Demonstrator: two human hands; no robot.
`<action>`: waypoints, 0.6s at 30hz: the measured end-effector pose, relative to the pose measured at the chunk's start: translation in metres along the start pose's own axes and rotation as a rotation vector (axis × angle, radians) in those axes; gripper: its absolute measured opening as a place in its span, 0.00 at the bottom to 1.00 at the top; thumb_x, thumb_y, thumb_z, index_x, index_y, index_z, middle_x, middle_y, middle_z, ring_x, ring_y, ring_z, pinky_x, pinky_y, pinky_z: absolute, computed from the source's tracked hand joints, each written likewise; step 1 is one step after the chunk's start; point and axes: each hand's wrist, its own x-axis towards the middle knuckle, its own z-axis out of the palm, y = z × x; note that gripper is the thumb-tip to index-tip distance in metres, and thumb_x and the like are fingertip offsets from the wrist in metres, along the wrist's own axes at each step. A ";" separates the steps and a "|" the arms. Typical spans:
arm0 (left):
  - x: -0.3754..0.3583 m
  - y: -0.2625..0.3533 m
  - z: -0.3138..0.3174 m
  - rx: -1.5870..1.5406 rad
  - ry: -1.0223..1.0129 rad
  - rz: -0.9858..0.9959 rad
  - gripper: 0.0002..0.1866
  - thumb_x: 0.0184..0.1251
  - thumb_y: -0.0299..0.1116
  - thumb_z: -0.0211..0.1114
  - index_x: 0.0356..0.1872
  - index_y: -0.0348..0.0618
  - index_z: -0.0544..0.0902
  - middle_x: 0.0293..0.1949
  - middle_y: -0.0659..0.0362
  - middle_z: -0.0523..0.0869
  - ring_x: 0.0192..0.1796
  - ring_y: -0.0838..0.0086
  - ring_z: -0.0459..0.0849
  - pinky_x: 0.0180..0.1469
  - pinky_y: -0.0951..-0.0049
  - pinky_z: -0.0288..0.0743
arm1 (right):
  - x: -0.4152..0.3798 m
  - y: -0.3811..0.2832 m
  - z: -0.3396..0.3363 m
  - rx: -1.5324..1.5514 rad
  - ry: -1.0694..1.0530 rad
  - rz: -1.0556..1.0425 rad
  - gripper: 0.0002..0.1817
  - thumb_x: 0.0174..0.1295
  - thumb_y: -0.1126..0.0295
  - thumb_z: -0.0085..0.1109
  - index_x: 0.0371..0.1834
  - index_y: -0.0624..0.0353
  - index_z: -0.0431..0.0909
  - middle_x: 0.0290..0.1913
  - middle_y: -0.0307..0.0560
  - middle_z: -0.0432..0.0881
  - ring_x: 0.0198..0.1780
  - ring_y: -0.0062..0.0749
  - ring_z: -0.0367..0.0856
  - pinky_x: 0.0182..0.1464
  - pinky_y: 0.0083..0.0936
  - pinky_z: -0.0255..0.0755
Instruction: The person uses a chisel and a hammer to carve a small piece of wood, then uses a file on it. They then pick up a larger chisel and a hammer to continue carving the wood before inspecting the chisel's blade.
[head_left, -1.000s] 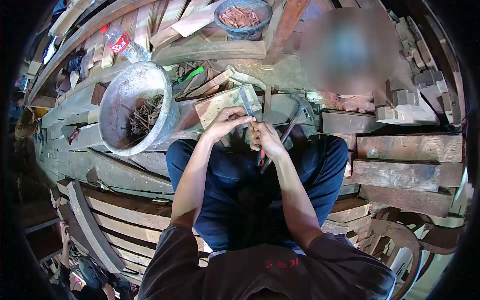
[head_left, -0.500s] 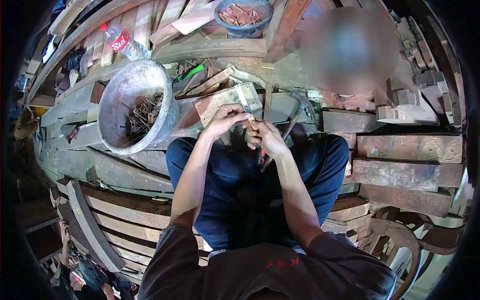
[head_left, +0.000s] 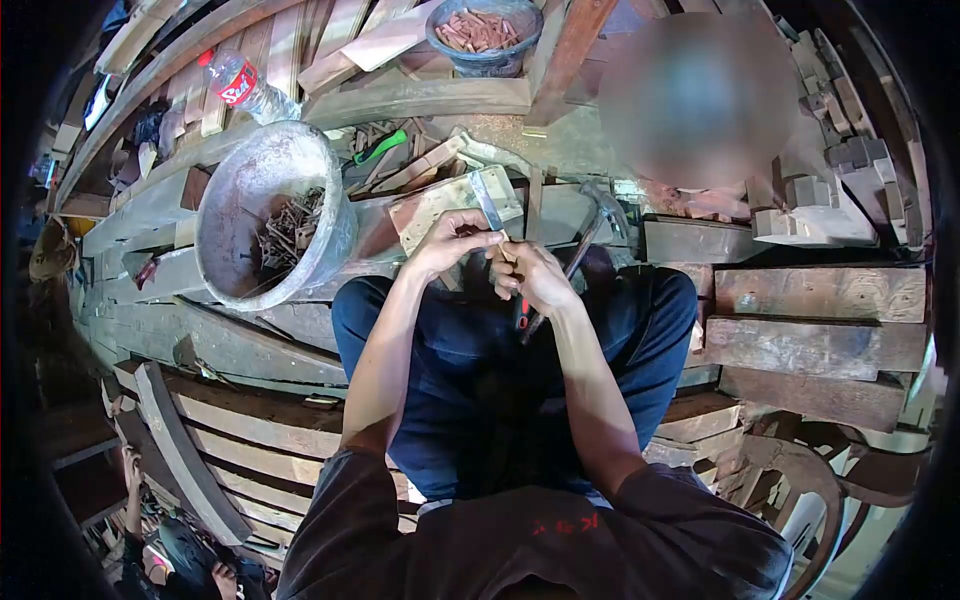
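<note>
Both hands meet over a pale wooden block (head_left: 425,213) in front of my knees. My right hand (head_left: 540,280) is closed round a flat-bladed tool (head_left: 486,198), its metal blade pointing away from me over the block. A small tan wooden piece (head_left: 507,251) shows at its fingers. My left hand (head_left: 452,243) is closed in a pinch, thumb and fingertips right at the blade's near end; what they grip is hidden. Beside my right hand lies a hammer (head_left: 606,208), its dark handle slanting toward my lap. A red-and-black handle end (head_left: 522,315) shows below my right hand.
A large pale bucket (head_left: 335,240) of wood scraps stands at left. Behind it are a plastic bottle (head_left: 245,84) and a green-handled tool (head_left: 381,146). A smaller bucket (head_left: 480,66) holds small wooden pieces. Stacked planks (head_left: 815,345) lie at right. A person (head_left: 190,560) is at lower left.
Both hands stay nearly in place, with the blade still between them. At lower left, the other person has shifted slightly.
</note>
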 end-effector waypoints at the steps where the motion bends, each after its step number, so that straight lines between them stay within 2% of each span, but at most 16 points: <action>1: 0.000 -0.001 -0.001 0.010 -0.005 -0.005 0.08 0.64 0.34 0.72 0.39 0.41 0.85 0.35 0.65 0.85 0.38 0.83 0.80 0.47 0.78 0.73 | 0.001 0.001 0.000 0.001 -0.001 -0.012 0.14 0.72 0.63 0.48 0.41 0.64 0.74 0.24 0.30 0.61 0.23 0.19 0.60 0.28 0.26 0.64; 6: 0.001 -0.002 -0.002 0.016 -0.033 -0.028 0.09 0.64 0.34 0.72 0.39 0.41 0.85 0.34 0.65 0.85 0.39 0.83 0.81 0.47 0.77 0.73 | 0.006 0.006 -0.010 0.020 -0.002 -0.001 0.12 0.71 0.64 0.48 0.41 0.64 0.74 0.24 0.31 0.61 0.23 0.20 0.59 0.29 0.28 0.64; 13: 0.002 -0.002 0.001 0.020 -0.008 -0.028 0.09 0.64 0.33 0.71 0.39 0.40 0.85 0.36 0.65 0.86 0.40 0.82 0.81 0.47 0.77 0.74 | 0.006 0.006 -0.007 0.110 -0.006 -0.011 0.10 0.69 0.65 0.48 0.35 0.60 0.72 0.21 0.29 0.58 0.22 0.20 0.57 0.27 0.26 0.62; 18: 0.002 -0.004 -0.002 0.060 -0.014 0.004 0.08 0.65 0.33 0.71 0.40 0.41 0.85 0.36 0.65 0.86 0.40 0.83 0.81 0.47 0.77 0.74 | 0.003 0.003 -0.003 0.029 -0.003 -0.011 0.16 0.70 0.60 0.43 0.40 0.63 0.74 0.24 0.34 0.63 0.23 0.23 0.62 0.31 0.29 0.66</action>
